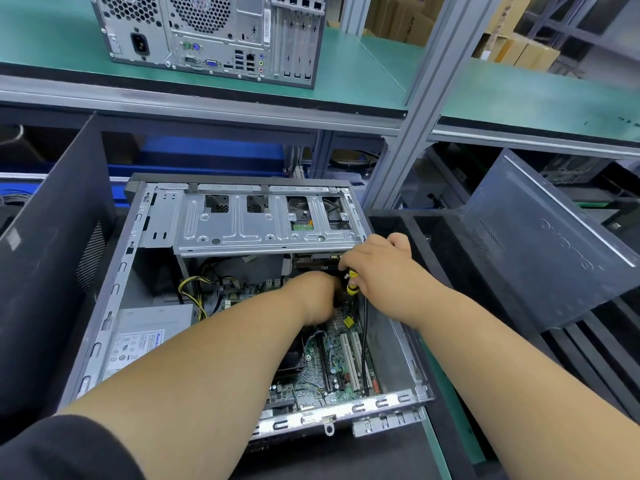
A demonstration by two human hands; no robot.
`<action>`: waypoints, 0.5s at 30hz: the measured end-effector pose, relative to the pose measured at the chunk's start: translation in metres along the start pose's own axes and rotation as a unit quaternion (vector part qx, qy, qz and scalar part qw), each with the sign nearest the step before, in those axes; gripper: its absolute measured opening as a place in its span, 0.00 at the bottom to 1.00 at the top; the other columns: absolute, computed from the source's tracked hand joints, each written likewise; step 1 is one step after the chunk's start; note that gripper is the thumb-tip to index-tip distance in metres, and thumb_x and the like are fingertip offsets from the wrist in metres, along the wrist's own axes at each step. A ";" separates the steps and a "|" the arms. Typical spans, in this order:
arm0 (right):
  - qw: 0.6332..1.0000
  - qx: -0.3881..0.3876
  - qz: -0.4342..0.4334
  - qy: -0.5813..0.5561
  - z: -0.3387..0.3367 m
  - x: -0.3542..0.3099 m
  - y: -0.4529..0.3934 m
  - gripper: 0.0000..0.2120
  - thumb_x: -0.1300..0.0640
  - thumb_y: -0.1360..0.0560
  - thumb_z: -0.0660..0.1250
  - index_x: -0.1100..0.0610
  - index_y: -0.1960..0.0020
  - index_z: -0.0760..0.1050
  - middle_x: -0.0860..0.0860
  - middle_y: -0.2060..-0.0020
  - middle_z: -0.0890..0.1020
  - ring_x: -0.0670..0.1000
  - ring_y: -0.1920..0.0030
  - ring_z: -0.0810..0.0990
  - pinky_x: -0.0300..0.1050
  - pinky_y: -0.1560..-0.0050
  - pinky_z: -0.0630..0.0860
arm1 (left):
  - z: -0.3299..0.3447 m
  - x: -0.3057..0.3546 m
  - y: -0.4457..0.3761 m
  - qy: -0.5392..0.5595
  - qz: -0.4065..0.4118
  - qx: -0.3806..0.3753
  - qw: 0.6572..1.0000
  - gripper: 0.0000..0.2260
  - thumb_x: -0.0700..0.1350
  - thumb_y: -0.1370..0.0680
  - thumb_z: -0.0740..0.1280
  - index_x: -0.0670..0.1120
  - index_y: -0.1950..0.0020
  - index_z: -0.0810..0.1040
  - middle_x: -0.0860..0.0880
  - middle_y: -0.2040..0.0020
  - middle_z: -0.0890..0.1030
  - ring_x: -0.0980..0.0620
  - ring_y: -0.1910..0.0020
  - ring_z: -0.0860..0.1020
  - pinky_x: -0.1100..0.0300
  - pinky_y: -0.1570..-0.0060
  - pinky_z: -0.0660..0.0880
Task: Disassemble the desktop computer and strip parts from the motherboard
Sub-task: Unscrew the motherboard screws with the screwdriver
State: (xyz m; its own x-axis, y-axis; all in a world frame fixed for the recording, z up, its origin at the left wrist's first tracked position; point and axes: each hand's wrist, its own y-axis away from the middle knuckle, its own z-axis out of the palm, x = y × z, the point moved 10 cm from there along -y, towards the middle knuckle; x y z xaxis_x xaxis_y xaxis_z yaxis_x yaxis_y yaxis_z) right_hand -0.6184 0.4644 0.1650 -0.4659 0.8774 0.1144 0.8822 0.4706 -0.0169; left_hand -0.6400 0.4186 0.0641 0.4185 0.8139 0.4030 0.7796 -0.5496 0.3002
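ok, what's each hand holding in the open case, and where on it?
Right hand grips a yellow-and-black handled tool by its handle, likely a screwdriver; the tip is hidden. Left hand reaches in beside it; its fingers are hidden, so cannot tell.

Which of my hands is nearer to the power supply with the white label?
Left. Your left hand is inside the case, right of the power supply. Your right hand is farther right, near the case's right wall, gripping a yellow-handled tool.
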 end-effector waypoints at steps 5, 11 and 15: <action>1.000 0.006 0.004 0.015 -0.005 -0.001 0.000 0.12 0.56 0.21 0.63 0.47 0.39 0.75 0.43 0.47 0.78 0.51 0.43 0.68 0.50 0.45 0.54 | 0.001 -0.001 -0.001 -0.004 -0.003 -0.008 1.000 0.14 0.43 0.25 0.68 0.47 0.39 0.78 0.46 0.45 0.81 0.44 0.47 0.79 0.50 0.47 0.78; 1.000 0.019 0.009 0.009 -0.015 0.000 0.003 0.11 0.54 0.20 0.62 0.46 0.39 0.74 0.42 0.46 0.78 0.49 0.42 0.67 0.50 0.43 0.53 | -0.001 -0.003 0.000 0.005 -0.009 0.006 1.000 0.16 0.45 0.25 0.69 0.48 0.38 0.76 0.46 0.45 0.81 0.44 0.47 0.78 0.51 0.48 0.78; 0.997 0.060 0.034 -0.035 -0.034 0.006 0.007 0.10 0.53 0.21 0.65 0.47 0.40 0.76 0.41 0.47 0.79 0.48 0.42 0.67 0.49 0.41 0.53 | -0.004 -0.006 0.000 0.023 -0.020 0.018 0.999 0.17 0.49 0.25 0.70 0.48 0.38 0.76 0.47 0.45 0.80 0.45 0.48 0.78 0.59 0.54 0.74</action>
State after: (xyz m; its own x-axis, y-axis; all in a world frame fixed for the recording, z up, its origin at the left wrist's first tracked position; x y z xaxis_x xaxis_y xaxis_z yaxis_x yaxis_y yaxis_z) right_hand -0.6129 0.4699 0.1996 -0.4128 0.9099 0.0401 0.8992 0.4141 -0.1414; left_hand -0.6444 0.4135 0.0651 0.3661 0.8249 0.4307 0.8120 -0.5092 0.2852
